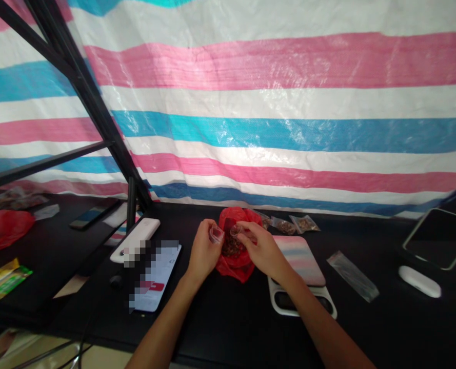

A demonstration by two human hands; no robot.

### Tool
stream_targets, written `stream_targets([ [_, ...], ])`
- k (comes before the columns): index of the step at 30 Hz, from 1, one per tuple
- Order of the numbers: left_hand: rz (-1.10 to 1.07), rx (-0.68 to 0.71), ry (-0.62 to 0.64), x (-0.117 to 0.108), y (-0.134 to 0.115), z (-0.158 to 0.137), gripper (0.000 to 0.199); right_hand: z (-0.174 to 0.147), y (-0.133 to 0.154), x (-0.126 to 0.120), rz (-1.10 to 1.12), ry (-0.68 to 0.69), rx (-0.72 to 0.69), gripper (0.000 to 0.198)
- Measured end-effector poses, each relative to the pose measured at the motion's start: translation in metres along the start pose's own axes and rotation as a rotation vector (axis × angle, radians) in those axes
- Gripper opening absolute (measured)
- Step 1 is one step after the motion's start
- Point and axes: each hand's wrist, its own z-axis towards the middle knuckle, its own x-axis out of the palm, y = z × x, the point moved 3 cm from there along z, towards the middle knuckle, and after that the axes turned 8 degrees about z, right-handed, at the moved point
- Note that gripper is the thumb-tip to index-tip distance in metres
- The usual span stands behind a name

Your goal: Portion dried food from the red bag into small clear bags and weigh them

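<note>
My left hand (204, 251) is closed on a small clear plastic bag (216, 234), held over the left rim of a red plastic bag (238, 269). Inside the open red bag lies a heap of small brown bits (232, 248). Above that heap my right hand (263, 248) pinches a small clear round-edged thing (235, 230), whose kind I cannot make out. Under my right forearm is a kitchen scale (299, 259) with a shiny pinkish plate and a dark display. Small clear bags (305, 223) filled with brown bits lie behind the scale.
A phone (158, 282) with its screen lit and a white power bank (136, 240) lie on the left. To the right are a flat clear bag pack (353, 275), a white oval case (419, 281) and a propped dark-screened device (437, 238). A striped sheet (289, 102) hangs behind the black table.
</note>
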Motion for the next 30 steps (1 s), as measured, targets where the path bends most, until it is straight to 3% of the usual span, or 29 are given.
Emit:
stream_targets([
  [3, 0.047, 0.069, 0.062, 0.005, -0.005, -0.005, 0.010, -0.001, 0.013, 0.001, 0.002, 0.008, -0.080, 0.034],
  [7, 0.039, 0.123, 0.137, 0.010, -0.012, -0.012, 0.024, -0.007, 0.024, 0.007, -0.180, 0.062, -0.210, 0.048],
  [13, -0.099, 0.034, 0.162, 0.012, -0.009, -0.012, 0.030, -0.012, 0.024, 0.011, -0.289, 0.162, -0.343, 0.073],
  [17, -0.094, 0.047, 0.165, 0.011, -0.009, -0.010, 0.024, -0.010, 0.025, 0.008, -0.362, 0.145, -0.368, 0.073],
  [22, -0.050, -0.001, 0.094, 0.006, -0.007, -0.005, 0.016, -0.007, 0.023, -0.002, -0.503, 0.030, -0.280, 0.072],
  [25, 0.015, -0.093, 0.025, 0.001, 0.000, -0.002, 0.018, -0.006, 0.016, -0.003, -0.643, 0.108, -0.138, 0.068],
  [30, 0.001, -0.217, 0.158, 0.004, 0.006, -0.004, 0.024, -0.010, 0.005, 0.001, -0.842, 0.200, 0.011, 0.063],
])
